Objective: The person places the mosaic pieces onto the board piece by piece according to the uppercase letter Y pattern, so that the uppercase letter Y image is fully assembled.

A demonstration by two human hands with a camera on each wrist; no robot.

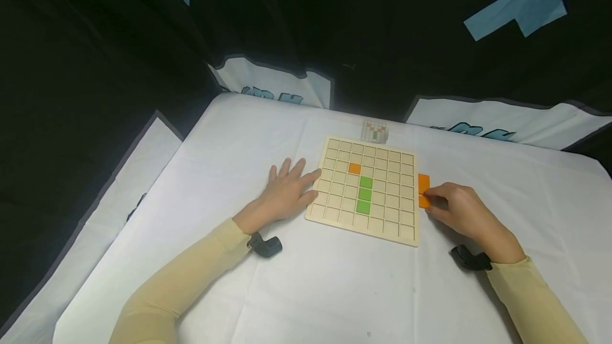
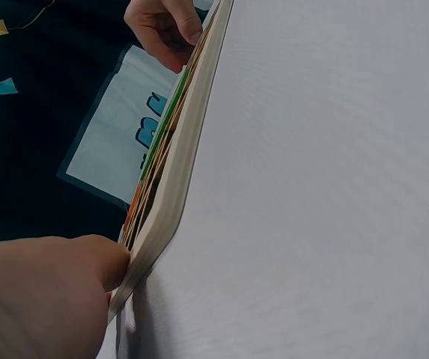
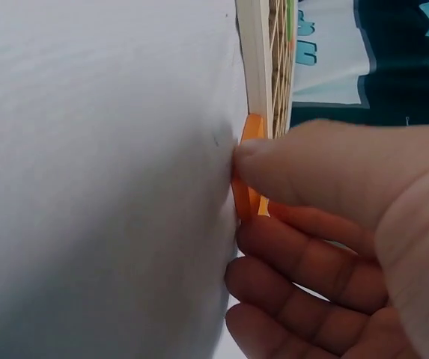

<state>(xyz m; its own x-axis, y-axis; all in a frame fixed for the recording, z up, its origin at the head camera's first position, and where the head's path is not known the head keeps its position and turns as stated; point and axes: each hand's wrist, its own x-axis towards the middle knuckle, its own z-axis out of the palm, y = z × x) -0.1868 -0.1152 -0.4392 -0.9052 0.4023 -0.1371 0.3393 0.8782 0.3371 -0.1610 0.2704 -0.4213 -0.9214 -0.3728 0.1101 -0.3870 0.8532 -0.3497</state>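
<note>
Currently, your left hand (image 1: 283,195) with spread fingers touching a square pale wooden grid board (image 1: 392,214), your right hand (image 1: 462,209) pinching a flat orange tile (image 1: 423,202) beside it

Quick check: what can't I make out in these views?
Head view: right hand covers part of the orange tiles, leaving their count unclear.
Head view: card too small to read exactly.
Left wrist view: board seen edge-on, its squares run together.
Right wrist view: top edge cuts off the board.
</note>
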